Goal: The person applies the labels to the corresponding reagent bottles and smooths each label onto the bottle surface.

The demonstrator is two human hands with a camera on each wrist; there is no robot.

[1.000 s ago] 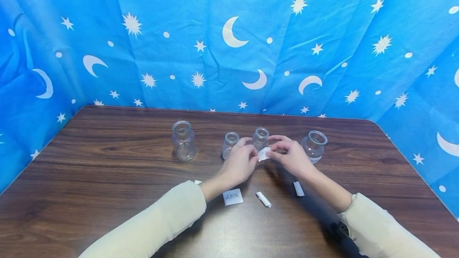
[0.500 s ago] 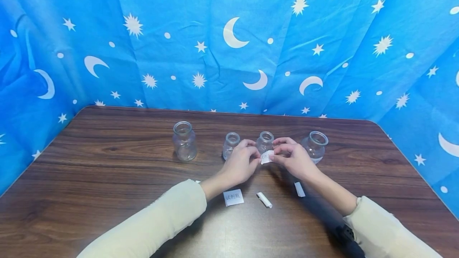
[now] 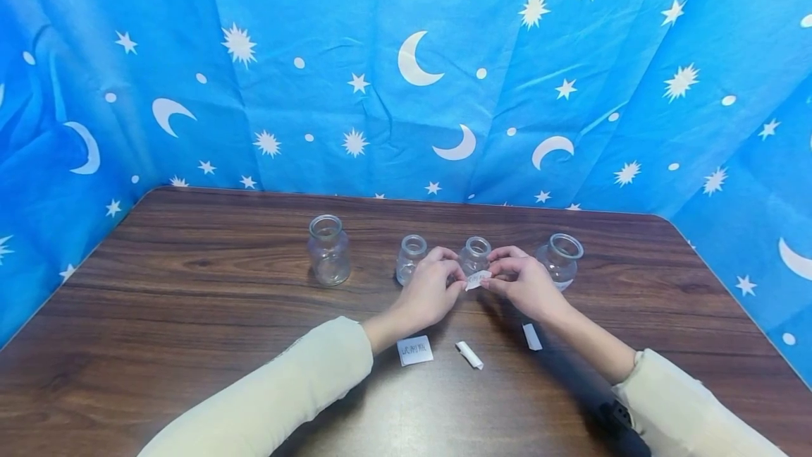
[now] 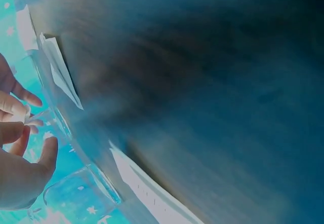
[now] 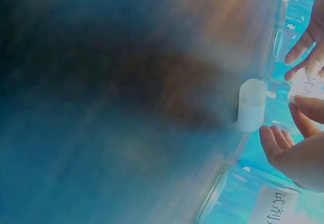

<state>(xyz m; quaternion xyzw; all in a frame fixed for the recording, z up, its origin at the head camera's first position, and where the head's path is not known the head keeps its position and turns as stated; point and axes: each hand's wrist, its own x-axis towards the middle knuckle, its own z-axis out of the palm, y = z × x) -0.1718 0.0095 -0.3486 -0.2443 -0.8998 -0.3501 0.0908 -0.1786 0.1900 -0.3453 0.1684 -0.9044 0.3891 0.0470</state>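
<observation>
In the head view a small white paper label (image 3: 478, 279) with printed characters is stretched between both hands, in front of a small glass jar (image 3: 476, 252). My left hand (image 3: 431, 288) pinches the label's left edge between thumb and fingers. The opposite edge is pinched by my right hand (image 3: 523, 284), whose other fingers reach beside the jar. Up close in the right wrist view, the label (image 5: 305, 84) lies between the fingertips of the two hands. A similar small jar (image 3: 411, 259) stands just left, partly hidden behind my left hand.
A taller glass jar (image 3: 328, 252) stands farther left. At the right, a round jar (image 3: 561, 259) bears a white label (image 5: 273, 206). On the brown table (image 3: 209, 302) lie a flat printed label (image 3: 415, 350), a rolled paper strip (image 3: 469, 355) and a folded paper piece (image 3: 532, 336).
The small jar and the label before it have shifted slightly right and nearer, both hands moving along. The label has tilted, its printed face now less visible.
</observation>
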